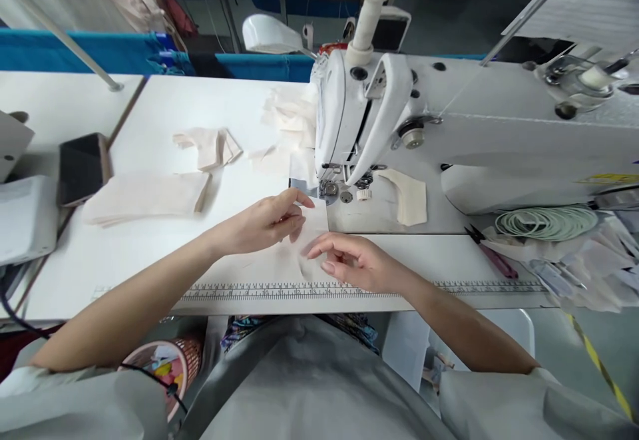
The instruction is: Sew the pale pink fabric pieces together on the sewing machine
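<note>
A pale cream fabric piece (279, 263) lies flat on the white table in front of the white sewing machine (379, 107). My left hand (264, 223) pinches its far edge near the presser foot (329, 187). My right hand (349, 260) rests on the fabric's right side, fingertips pressing it down. A printed ruler (449, 288) runs along the table's front edge under both wrists.
A folded stack of cream fabric (144, 197) and loose pieces (210, 147) lie to the left. A phone (82, 167) sits at the far left. Scissors (492, 253), a coil of green tape (546, 221) and paper scraps lie on the right. A pink basket (167, 363) is below the table.
</note>
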